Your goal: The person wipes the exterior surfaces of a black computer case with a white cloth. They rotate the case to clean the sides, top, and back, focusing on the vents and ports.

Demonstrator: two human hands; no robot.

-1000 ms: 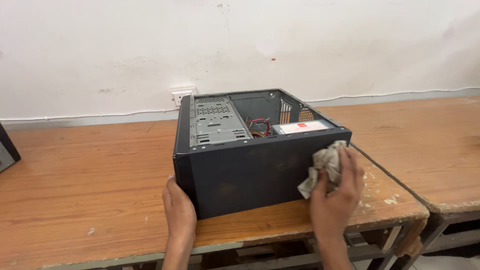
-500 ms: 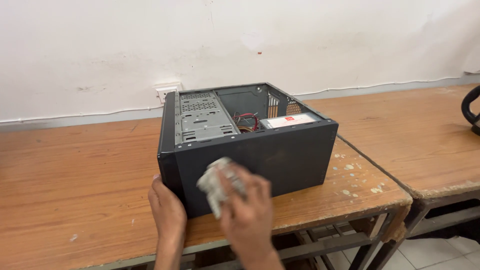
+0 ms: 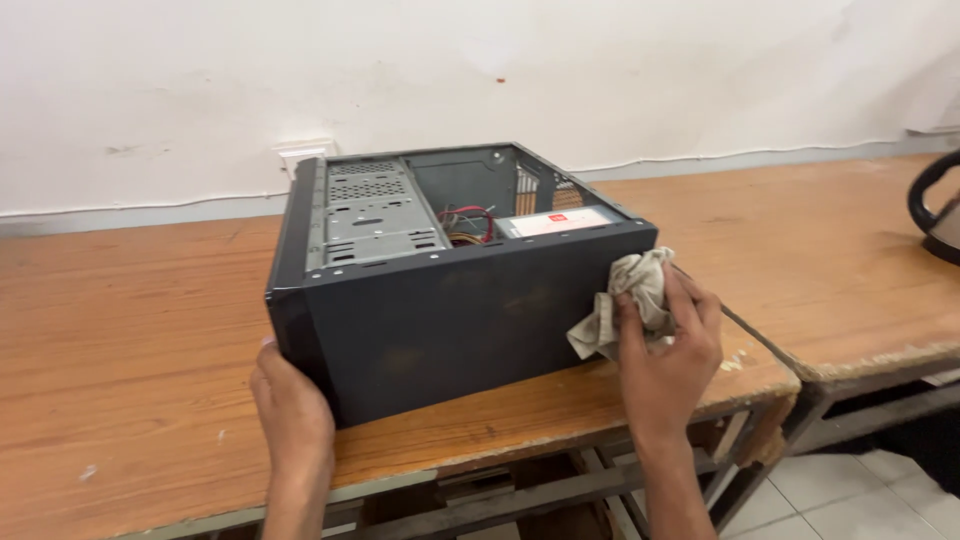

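A black computer case [image 3: 440, 320] lies on its side on a wooden table [image 3: 130, 330], its open top showing a metal drive cage, coloured wires and a power supply. My right hand [image 3: 665, 355] presses a crumpled grey cloth [image 3: 625, 300] against the right end of the case's near panel. My left hand [image 3: 292, 415] grips the case's near left corner, fingers closed against the front edge.
A second wooden table [image 3: 850, 250] adjoins on the right, with a dark rounded object [image 3: 935, 205] at the frame's right edge. A white wall with a socket [image 3: 300, 152] and a thin cable runs behind. Metal table frames and tiled floor show below.
My right hand swept the cloth from the right end of the panel to the left, then back to the right end. The view shifted, so the case sits further left.
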